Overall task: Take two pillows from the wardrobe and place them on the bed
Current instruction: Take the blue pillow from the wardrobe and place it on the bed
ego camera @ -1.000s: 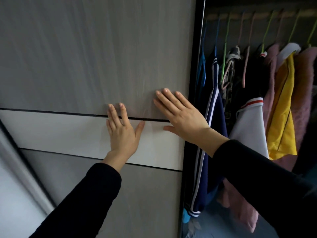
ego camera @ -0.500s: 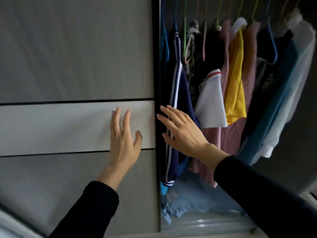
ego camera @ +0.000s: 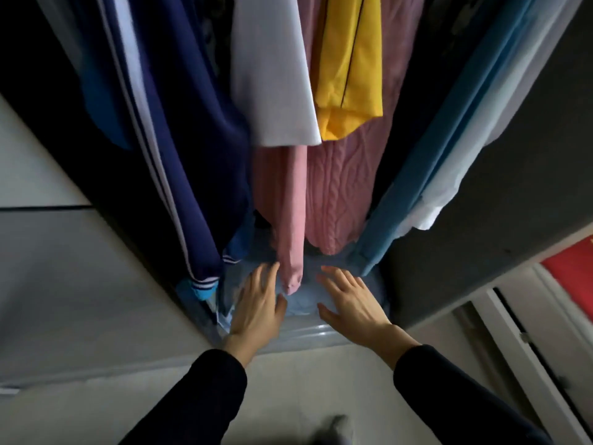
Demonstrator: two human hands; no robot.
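Left hand (ego camera: 256, 308) and right hand (ego camera: 351, 303): fingers spread wide, holding nothing, over a pale blue bundle (ego camera: 303, 305) (wrapped in clear plastic). Pink sleeve (ego camera: 290, 220) hangs between the fingertips.

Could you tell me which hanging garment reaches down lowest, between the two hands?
The plain pink garment; its tip hangs between both hands, below the cable-knit pink sweater.
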